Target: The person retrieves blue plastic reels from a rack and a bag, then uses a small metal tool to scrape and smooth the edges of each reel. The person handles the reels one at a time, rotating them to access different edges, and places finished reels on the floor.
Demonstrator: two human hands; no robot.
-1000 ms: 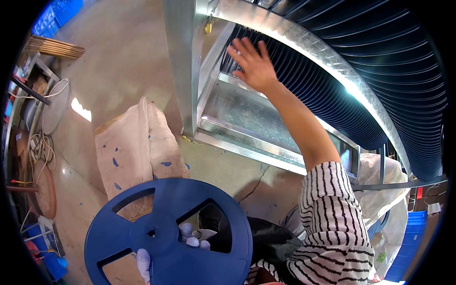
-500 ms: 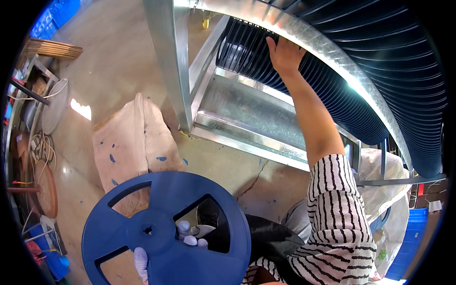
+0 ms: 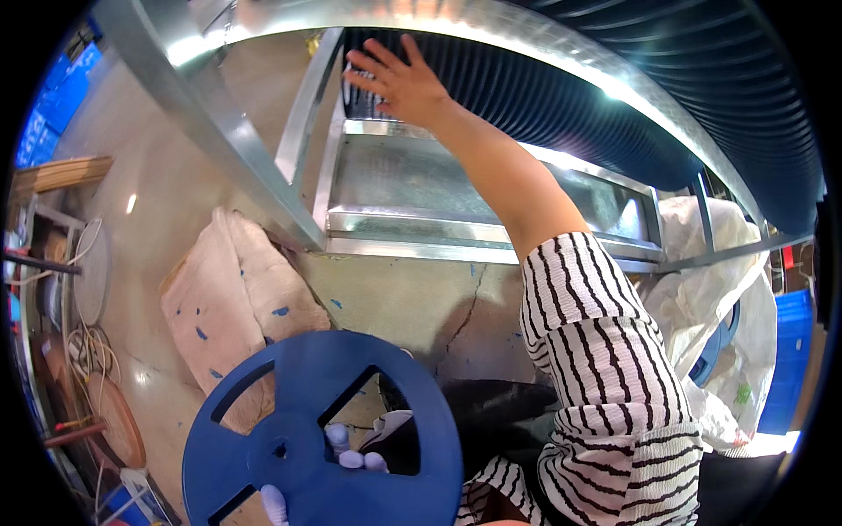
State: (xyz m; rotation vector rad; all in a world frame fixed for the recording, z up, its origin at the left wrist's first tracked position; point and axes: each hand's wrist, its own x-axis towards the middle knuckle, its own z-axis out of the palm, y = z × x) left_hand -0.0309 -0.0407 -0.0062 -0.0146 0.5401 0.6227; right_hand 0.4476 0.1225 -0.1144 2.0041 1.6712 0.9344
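Observation:
A round blue plastic reel (image 3: 303, 469) with cut-out windows fills the lower middle. My left hand (image 3: 353, 458) grips it from below; pale lavender coverings show on its fingers, some coming up through a window and the thumb lying over the front. The rest of that hand is hidden behind the reel. My bare right hand (image 3: 402, 86) is stretched out at the far side with its fingers spread and nothing held. It is over the left end of a packed row of dark ribbed discs (image 3: 544, 105); whether it touches them I cannot tell.
A metal frame (image 3: 412, 250) holds the lower disc row, and another dark row (image 3: 702, 79) curves above it. Crumpled pinkish fabric (image 3: 237, 298) lies on the floor with blue scraps. White sacking (image 3: 715, 237) and a blue crate (image 3: 789, 351) stand at right. Cables and stools line the left.
My right hand has moved left along the disc row to its end, and its fingers have spread wider. The reel has shifted slightly right and down, still in my left hand. The view has turned somewhat.

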